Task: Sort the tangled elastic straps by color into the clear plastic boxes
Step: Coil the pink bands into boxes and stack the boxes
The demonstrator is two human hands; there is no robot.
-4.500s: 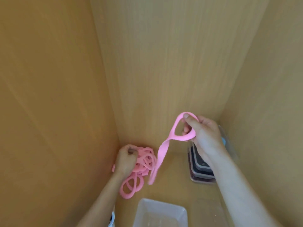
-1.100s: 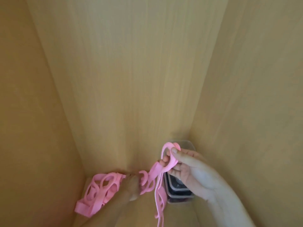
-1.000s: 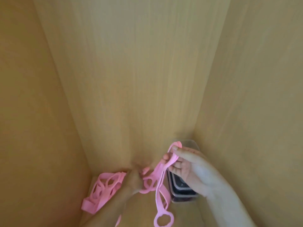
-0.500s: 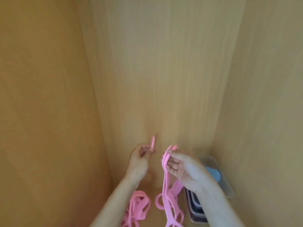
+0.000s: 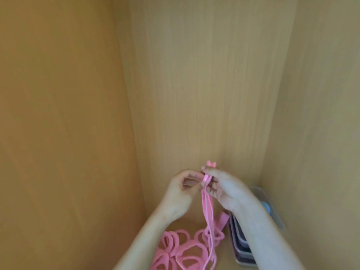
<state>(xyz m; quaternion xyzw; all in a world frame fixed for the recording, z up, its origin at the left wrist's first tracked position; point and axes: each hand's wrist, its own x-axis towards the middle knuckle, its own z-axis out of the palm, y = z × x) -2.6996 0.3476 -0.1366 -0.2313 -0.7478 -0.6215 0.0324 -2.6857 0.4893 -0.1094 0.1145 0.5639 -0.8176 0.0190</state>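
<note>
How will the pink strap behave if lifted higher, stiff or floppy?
Likely floppy: the pink strap hangs limp from the right hand. Probably light, as a mere pinch carries it. It may drag the pink pile tangled below.

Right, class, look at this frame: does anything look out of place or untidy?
Yes. The pink straps lie in a knotted heap on the wooden floor, outside any box, with one length held up, pinched by the right hand. The boxes sit stacked by the right wall, apart from the heap.

Cupboard interior: wood-grain laminate panels [image 5: 204, 84] on three sides, matching floor [image 5: 225, 256].
</note>
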